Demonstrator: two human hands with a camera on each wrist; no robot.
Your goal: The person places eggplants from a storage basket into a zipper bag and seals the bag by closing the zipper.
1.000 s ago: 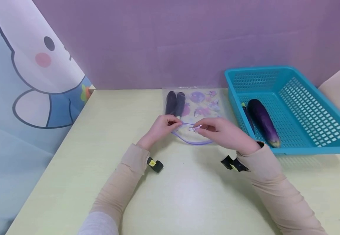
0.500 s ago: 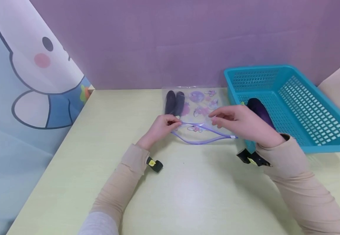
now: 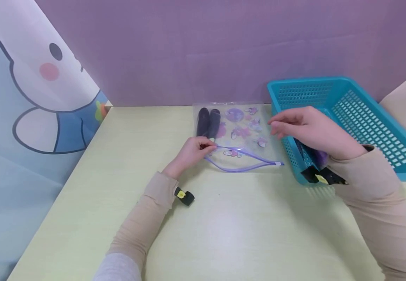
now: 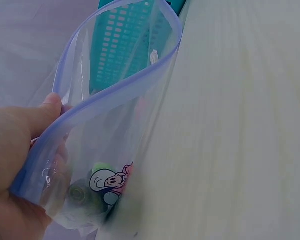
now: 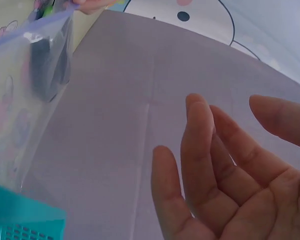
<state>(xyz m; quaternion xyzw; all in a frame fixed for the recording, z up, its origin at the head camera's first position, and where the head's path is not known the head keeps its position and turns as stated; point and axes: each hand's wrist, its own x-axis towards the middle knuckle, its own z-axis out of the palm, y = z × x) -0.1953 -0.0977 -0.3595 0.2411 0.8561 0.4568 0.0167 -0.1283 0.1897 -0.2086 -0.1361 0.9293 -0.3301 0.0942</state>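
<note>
A clear zip bag (image 3: 245, 128) with purple printed pictures lies on the table, its purple-edged mouth spread apart. Two dark eggplants (image 3: 208, 121) are inside it at the left. My left hand (image 3: 193, 154) pinches the upper rim of the mouth near its left end; the left wrist view shows the thumb on the purple zip strip (image 4: 117, 87). Over the left side of the teal basket (image 3: 292, 86) hovers my right hand (image 3: 315, 130), holding nothing, its fingers loosely bent and the thumb apart in the right wrist view. It partly hides a purple eggplant (image 3: 320, 157) in the basket.
The basket stands at the right of the pale table (image 3: 210, 234), close beside the bag. A purple cloth wall (image 3: 188, 50) rises behind the table. A cartoon-printed cloth (image 3: 41, 117) hangs at the left.
My right hand has let go of the bag's rim and moved right and up to the basket. The bag's mouth now lies spread. My left hand has stayed in place.
</note>
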